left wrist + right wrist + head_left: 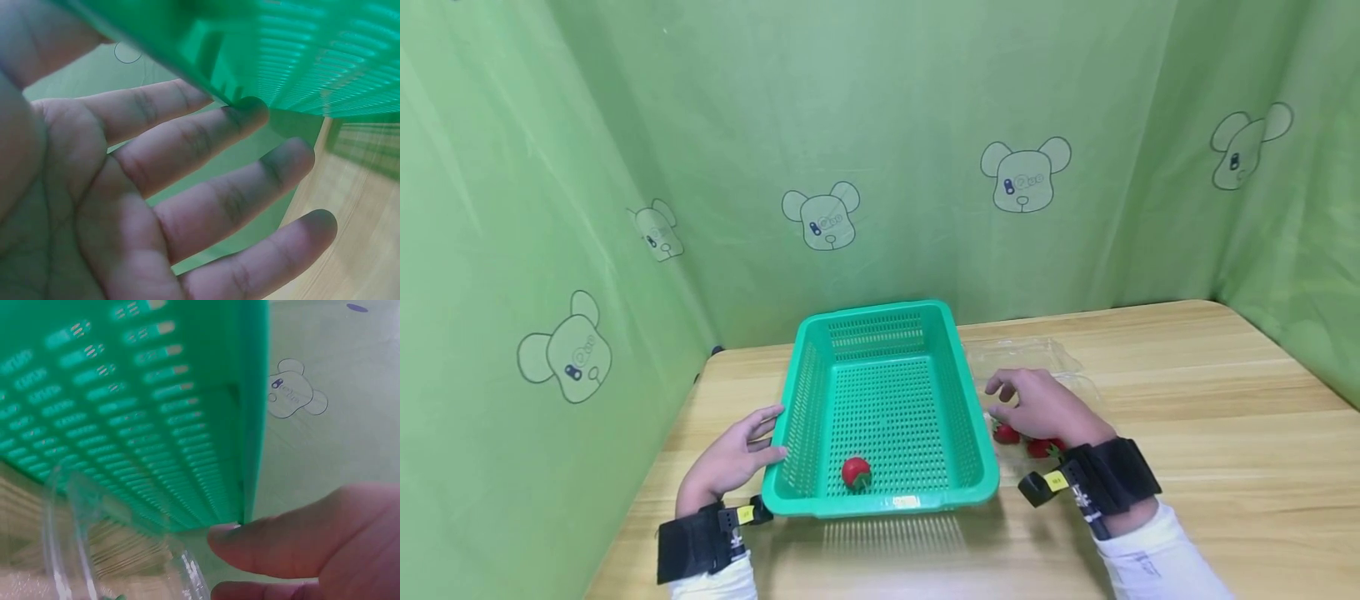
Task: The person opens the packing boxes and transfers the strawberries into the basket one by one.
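Green curtain (910, 100), printed with five bear-head outlines (827, 221), backs one wooden tabletop (1210, 375). One green plastic basket (835, 505) holds one strawberry (853, 470) toward its near end. Your left hand (733, 454), thumb and fingers apart, touches the basket on its left side. Your right hand (1048, 408), thumb and fingers likewise apart, is over at least two more strawberries (1006, 434) (partly hidden by it) at one clear plastic clamshell (1022, 357).

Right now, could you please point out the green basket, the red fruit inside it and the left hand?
Green basket (886, 404): head view, on its bare perforated floor.
Red fruit (854, 471): head view, on its red body.
Left hand (730, 455): head view, on the back of the hand.
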